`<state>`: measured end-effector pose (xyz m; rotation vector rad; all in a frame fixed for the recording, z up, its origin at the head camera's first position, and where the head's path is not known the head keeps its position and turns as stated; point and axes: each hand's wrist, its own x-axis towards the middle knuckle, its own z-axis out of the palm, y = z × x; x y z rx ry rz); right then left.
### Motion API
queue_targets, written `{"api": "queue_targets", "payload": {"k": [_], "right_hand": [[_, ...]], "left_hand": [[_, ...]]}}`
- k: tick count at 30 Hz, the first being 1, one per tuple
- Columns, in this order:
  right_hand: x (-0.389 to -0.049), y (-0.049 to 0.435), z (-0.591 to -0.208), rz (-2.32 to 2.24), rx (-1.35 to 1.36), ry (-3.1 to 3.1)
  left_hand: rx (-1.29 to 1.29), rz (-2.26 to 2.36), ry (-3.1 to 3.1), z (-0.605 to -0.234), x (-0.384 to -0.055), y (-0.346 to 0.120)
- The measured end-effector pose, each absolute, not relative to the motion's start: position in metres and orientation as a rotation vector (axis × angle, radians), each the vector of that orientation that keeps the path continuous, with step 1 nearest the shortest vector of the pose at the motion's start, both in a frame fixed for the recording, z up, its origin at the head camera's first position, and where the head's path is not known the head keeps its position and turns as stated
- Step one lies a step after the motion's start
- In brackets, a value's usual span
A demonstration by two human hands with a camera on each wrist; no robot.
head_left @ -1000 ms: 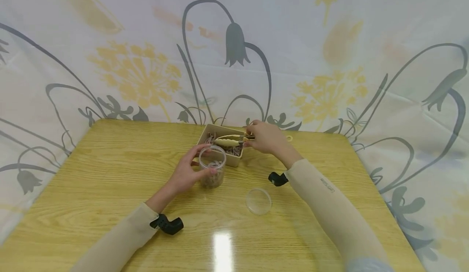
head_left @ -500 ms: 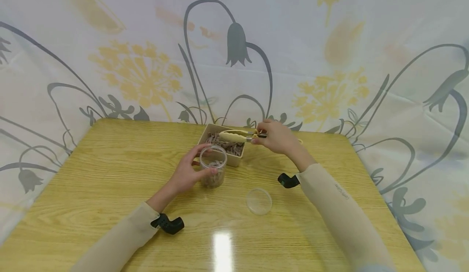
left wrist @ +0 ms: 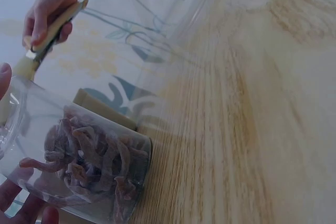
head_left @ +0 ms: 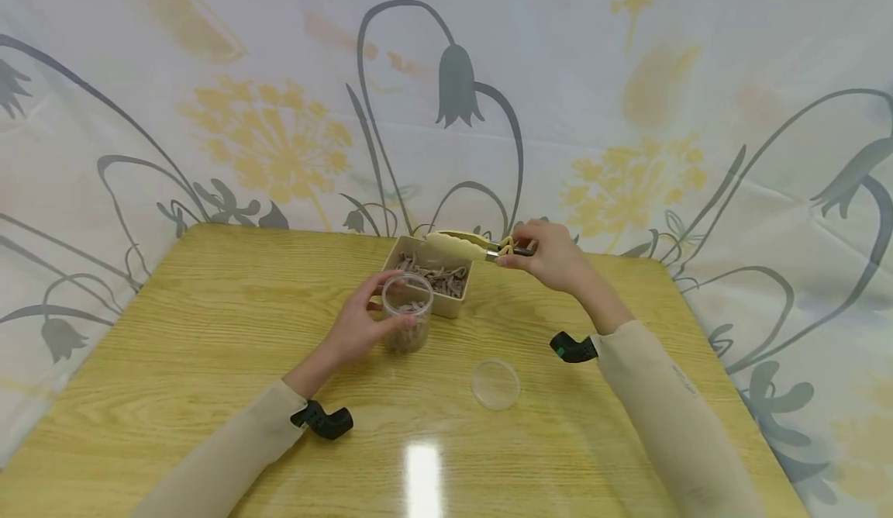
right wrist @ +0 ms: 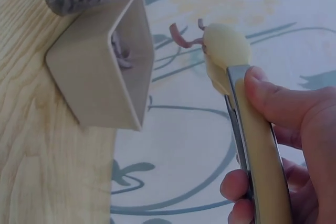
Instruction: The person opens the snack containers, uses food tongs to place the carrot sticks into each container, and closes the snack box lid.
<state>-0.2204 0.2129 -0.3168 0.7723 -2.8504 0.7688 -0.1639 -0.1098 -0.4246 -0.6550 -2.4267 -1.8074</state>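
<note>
My left hand (head_left: 352,330) grips a clear round jar (head_left: 403,341) standing on the table, thumb on the near side and fingers round the far side. Brownish-purple strips (left wrist: 92,153) lie in the jar's lower part. My right hand (head_left: 554,260) holds yellow tongs (head_left: 456,246) with metal sides above a beige rectangular box (head_left: 441,304), directly behind the jar. More of the same strips (head_left: 449,281) lie inside the box. In the right wrist view, the tongs' tips are together, with a few strips (right wrist: 181,38) sticking out between them.
A clear round lid (head_left: 496,385) lies flat on the wooden table (head_left: 230,332), in front of the jar and to its right. A cloth (head_left: 279,76) printed with flowers hangs behind the table's back edge. Black wrist cameras (head_left: 574,347) sit on both sleeves.
My right hand has lifted the tongs up out of the box and moved to the right. My left hand and the jar have stayed nearly in place.
</note>
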Motion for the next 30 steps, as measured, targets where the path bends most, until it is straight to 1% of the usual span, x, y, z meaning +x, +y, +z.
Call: {"api": "queue_targets", "payload": {"k": [7,8,13,17,24,30], "right_hand": [[-0.201,0.217,-0.308,0.966,0.777,-2.839],[-0.198,0.216,-0.307,1.005,0.770,-2.845],[-0.185,0.213,-0.309,1.167,0.770,-2.834],[-0.178,0.204,-0.318,1.210,0.821,-2.773],[-0.173,0.192,-0.343,1.119,0.914,-2.668],[-0.171,0.191,-0.354,1.073,0.903,-2.715]], "left_hand": [[-0.667,-1.804,-2.411,-0.427,-0.167,-0.112],[-0.669,-1.806,-2.412,-0.423,-0.165,-0.111],[-0.670,-1.795,-2.414,-0.423,-0.166,-0.109],[-0.662,-1.786,-2.421,-0.427,-0.168,-0.111],[-0.647,-1.780,-2.433,-0.427,-0.168,-0.110],[-0.627,-1.777,-2.457,-0.428,-0.169,-0.110]]}}
